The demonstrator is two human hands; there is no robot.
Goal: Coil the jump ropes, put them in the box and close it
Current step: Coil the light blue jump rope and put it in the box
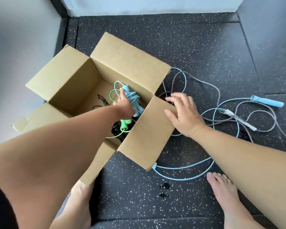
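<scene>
An open cardboard box (69,83) stands on the floor with all flaps spread out. My left hand (125,104) reaches down into it and grips a coiled light-blue jump rope (134,98). A coiled green rope (125,124) and a black rope (116,129) lie inside near the front. My right hand (183,113) hovers with spread fingers over the box's right flap (147,138), holding nothing. On the floor to the right lie an uncoiled light-blue rope (267,101) and an uncoiled grey rope (238,119), tangled together.
The floor is dark speckled rubber matting (196,43). A grey wall stands to the left and a white wall at the back. My bare feet (223,187) stand in front of the box; the blue rope's loop passes just ahead of the right foot.
</scene>
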